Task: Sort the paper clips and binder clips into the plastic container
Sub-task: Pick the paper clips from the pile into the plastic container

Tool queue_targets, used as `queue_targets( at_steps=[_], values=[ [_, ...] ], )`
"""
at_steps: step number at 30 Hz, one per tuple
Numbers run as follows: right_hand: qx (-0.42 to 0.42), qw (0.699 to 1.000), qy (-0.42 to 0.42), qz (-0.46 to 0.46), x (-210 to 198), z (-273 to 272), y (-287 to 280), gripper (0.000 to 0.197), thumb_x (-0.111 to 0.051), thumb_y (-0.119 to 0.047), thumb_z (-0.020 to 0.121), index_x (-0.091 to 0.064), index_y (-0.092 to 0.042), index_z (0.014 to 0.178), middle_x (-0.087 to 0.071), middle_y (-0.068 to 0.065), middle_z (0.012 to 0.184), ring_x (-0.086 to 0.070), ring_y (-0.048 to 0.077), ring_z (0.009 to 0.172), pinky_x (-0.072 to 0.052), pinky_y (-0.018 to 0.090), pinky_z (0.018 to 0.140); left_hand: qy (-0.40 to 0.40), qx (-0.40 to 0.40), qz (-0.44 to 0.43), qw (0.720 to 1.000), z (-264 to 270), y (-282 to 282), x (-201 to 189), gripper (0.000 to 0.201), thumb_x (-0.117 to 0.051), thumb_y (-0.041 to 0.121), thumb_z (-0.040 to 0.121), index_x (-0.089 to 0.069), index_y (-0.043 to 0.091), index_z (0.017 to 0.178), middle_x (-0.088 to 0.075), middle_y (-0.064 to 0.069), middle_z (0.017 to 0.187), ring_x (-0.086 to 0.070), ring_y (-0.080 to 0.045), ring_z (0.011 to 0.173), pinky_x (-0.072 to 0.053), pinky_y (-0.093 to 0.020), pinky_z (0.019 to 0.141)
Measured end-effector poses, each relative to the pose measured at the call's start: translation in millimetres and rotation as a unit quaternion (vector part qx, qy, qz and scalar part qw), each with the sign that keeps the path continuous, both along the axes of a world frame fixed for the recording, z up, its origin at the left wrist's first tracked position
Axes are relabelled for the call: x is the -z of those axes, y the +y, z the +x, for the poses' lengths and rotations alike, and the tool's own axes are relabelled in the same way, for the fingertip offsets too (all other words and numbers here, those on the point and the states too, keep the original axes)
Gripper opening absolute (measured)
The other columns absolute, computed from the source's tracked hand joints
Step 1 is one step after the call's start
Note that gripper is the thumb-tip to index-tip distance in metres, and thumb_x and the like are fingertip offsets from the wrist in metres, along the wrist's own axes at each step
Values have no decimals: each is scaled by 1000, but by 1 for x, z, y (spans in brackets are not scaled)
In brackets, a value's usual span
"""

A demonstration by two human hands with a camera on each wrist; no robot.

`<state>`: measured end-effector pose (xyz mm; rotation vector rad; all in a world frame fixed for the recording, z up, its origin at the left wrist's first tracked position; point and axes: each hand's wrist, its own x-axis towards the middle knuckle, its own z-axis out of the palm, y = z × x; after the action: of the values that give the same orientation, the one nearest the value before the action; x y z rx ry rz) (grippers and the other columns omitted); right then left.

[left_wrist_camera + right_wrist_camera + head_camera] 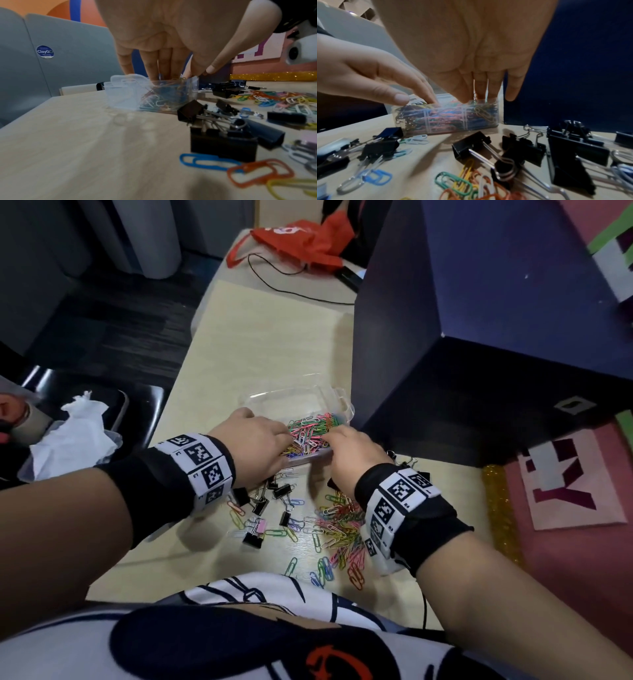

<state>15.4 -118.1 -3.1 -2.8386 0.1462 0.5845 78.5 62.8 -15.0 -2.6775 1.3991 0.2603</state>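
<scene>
Paper clips [313, 433] fill the clear plastic container [301, 402] at frame centre of the head view, and both hands reach into it from above: left hand [255, 445] and right hand [354, 455] each have fingers straight and pointed down onto the heap, fingertips [464, 99] pressing among the clips (whether any clip is pinched, cannot tell). Below the hands on the pale table [239, 350], black binder clips [263, 505] lie scattered, with loose coloured clips [342, 529] to lower right. Dark blue box [479, 337] stands just right of the container; red bag [301, 242] lies at top.
</scene>
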Motion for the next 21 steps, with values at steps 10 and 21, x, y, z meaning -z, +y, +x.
queue_targets(
  at_steps=[10,21],
  values=[
    [92,993,-56,53,-1,-30,-13,24,-46,-13,91,-55,-22,111,-46,3,117,-54,22,104,-45,33,91,50,-20,92,994,-10,-13,-2,63,-25,54,97,-15,22,151,-9,6,160,-17,-13,145,-12,-50,115],
    [125,988,93,-18,20,-79,-29,28,-49,-15,89,-58,-22,115,-51,7,124,-56,27,106,-47,31,91,17,120,-53,991,-57,-41,8,28,-46,32,91,-57,26,116,-58,5,112,-53,-22,107,-39,-37,84]
  ],
)
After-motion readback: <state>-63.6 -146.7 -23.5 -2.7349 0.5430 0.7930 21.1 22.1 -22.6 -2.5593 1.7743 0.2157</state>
